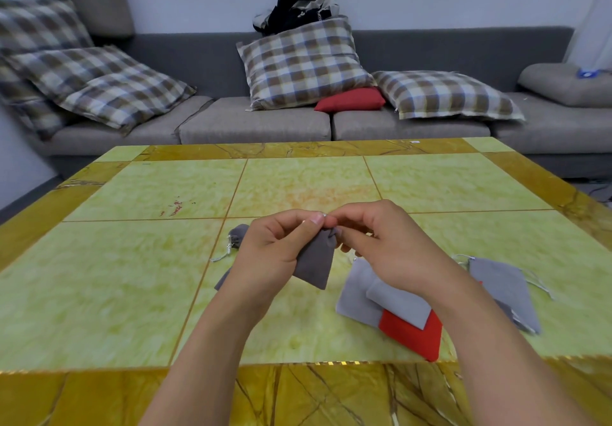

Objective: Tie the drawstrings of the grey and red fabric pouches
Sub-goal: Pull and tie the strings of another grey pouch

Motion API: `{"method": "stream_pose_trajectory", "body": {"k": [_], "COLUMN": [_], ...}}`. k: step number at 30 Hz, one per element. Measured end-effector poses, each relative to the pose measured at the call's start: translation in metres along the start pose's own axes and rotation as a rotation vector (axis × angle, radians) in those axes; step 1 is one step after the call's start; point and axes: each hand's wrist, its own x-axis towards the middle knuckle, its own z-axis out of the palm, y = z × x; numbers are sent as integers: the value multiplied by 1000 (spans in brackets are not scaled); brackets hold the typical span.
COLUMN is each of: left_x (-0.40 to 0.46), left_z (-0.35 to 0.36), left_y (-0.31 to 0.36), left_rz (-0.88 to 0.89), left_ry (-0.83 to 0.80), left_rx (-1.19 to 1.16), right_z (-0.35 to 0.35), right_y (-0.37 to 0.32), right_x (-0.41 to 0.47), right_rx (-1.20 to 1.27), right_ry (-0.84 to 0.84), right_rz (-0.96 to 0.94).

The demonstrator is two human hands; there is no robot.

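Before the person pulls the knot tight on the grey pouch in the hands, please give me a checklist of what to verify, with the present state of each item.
1. Left hand holds the dark grey pouch: ok.
2. Right hand pinches at the pouch's gathered neck: ok.
3. Pouch lifted off the table: ok.
4. Neck fully gathered: cannot tell, fingers hide it.
5. Knot already formed: cannot tell.
6. Red pouch waiting, under light grey pouches: ok.

Colours I see from here
Dark grey pouch [314, 261], red pouch [414, 334], yellow-green marbled table [132, 293] with amber border, brown-and-white plaid cushions [301, 61], grey sofa [255, 124].
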Motion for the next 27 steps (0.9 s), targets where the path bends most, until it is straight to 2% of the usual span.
{"method": "stream_pose_trajectory", "body": {"k": [7, 11, 15, 21, 27], "left_x": [0, 0, 0, -6, -7], "left_z": [-4, -6, -8, -6, -7], "left_y": [1, 4, 6, 6, 8], "left_rz": [31, 20, 125, 171, 222], "left_ry": [29, -3, 18, -99, -173], "left_rx": [-38, -169, 56, 328, 463], "right_z": [-6, -9, -15, -12, -17], "right_y": [-8, -15, -18, -20, -17], "right_x": [-2, -3, -4, -7, -9], "right_rx": [-22, 106, 228, -19, -75], "right_ry": [106, 130, 154, 31, -49], "right_rz": [-24, -48, -72, -119, -89]}}
